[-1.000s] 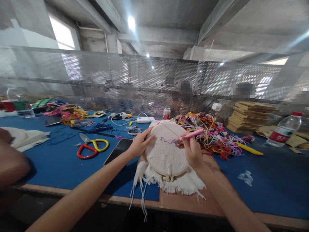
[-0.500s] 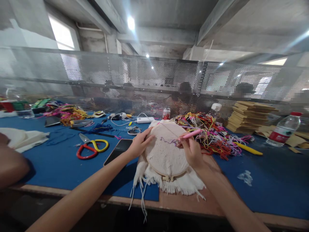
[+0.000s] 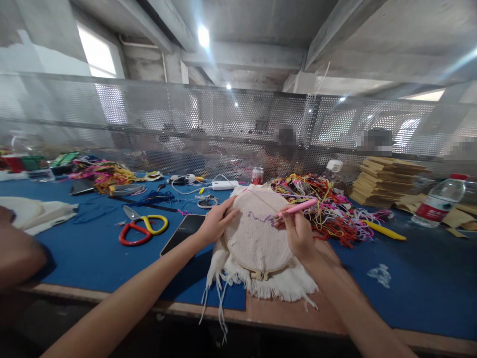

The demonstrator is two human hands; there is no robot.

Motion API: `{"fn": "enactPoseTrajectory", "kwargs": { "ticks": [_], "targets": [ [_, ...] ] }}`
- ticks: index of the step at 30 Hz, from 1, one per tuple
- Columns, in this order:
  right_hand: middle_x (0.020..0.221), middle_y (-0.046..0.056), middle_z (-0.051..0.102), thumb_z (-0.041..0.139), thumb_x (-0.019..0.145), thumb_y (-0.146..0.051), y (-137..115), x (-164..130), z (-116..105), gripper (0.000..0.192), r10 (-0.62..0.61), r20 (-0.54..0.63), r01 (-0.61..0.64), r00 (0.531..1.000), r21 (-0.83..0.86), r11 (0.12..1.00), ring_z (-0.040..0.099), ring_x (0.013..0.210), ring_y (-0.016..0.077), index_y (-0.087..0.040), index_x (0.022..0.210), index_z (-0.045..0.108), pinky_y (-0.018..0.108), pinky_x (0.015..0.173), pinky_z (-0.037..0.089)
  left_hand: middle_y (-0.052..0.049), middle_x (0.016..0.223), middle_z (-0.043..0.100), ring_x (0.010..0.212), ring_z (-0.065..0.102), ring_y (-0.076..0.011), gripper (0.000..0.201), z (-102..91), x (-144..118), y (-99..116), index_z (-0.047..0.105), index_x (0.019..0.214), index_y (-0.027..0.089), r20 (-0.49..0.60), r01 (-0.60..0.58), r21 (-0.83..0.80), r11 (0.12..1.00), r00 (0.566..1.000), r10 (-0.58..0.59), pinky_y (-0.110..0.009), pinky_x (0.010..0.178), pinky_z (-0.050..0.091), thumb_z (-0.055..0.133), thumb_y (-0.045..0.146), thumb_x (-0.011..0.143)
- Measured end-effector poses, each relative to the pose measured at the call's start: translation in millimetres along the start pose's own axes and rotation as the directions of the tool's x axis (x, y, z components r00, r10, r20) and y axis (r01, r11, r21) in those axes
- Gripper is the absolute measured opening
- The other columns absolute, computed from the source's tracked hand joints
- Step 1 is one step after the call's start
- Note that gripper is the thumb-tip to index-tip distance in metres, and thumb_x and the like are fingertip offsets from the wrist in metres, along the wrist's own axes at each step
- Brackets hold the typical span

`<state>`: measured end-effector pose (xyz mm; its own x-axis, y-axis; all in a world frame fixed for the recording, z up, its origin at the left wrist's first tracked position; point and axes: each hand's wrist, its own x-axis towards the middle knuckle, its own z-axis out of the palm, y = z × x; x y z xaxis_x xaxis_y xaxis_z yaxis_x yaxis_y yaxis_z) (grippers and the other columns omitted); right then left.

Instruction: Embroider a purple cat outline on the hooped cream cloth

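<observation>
A round embroidery hoop [image 3: 260, 275] stretches white fringed cloth [image 3: 257, 243] in front of me, its clamp toward the table's edge. My left hand [image 3: 216, 222] grips the hoop's left rim, fingers over the cloth and the thumb side partly hidden. Pinched in my right hand [image 3: 299, 233] is a pink punch needle [image 3: 302, 206], its tip down at the cloth by the right end of a short wavy row of purple stitches [image 3: 261, 217]. A thread runs across the upper part of the cloth toward the needle.
Left of the hoop lie red-and-yellow scissors [image 3: 136, 233] and a dark phone [image 3: 181, 234]. Tangled yarn [image 3: 316, 191] is heaped behind my right hand, near a yellow tool [image 3: 383, 230], a water bottle [image 3: 439, 201] and stacked brown sheets [image 3: 383, 179]. Another person's arm [image 3: 18, 248] is far left.
The pink punch needle's back end has swung slightly right, with my right hand staying near the same stitches. My left hand and the hoop look unmoved.
</observation>
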<state>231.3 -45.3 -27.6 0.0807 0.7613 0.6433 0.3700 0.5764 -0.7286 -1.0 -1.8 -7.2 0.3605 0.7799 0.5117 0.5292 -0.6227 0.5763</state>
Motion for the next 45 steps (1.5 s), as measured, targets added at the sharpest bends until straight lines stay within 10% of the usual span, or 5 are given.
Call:
{"fn": "enactPoseTrajectory", "kwargs": {
  "ticks": [18,25,45],
  "targets": [
    [0.091,0.006,0.065,0.05,0.085,-0.034,2,5,3,0.019,-0.151,0.131,0.183,0.98,-0.28,0.942,0.06,0.089,0.0209,-0.021,0.084,0.063,0.035,0.083,0.045,-0.006,0.108,0.064,0.099,0.056,-0.0223,0.051,1.3,-1,0,0.044,0.13,0.015,-0.032,0.006,-0.019,1.0,0.999,-0.007,-0.034,0.091,0.04,0.042,0.04,0.085],
    [0.077,0.006,0.065,0.042,0.088,-0.043,8,2,2,0.026,-0.007,0.021,0.009,1.0,-0.066,0.998,0.063,0.06,0.0177,-0.019,0.092,0.052,0.03,0.06,0.051,-0.007,0.117,0.06,0.103,0.055,-0.0228,0.049,1.6,0,-1,0.045,0.13,0.018,-0.018,0.003,-0.06,0.998,1.0,-0.004,-0.036,0.093,0.04,0.043,0.038,0.085],
    [0.073,0.004,0.065,0.039,0.09,-0.042,9,0,1,0.022,-0.014,-0.019,0.015,1.0,0.072,0.997,0.065,0.059,0.0166,-0.021,0.093,0.045,0.029,0.055,0.055,-0.009,0.119,0.06,0.105,0.055,-0.0236,0.051,0.6,0,-2,0.042,0.131,0.017,-0.005,0.001,-0.018,1.0,1.0,-0.001,-0.036,0.094,0.039,0.042,0.04,0.086]
  ]
}}
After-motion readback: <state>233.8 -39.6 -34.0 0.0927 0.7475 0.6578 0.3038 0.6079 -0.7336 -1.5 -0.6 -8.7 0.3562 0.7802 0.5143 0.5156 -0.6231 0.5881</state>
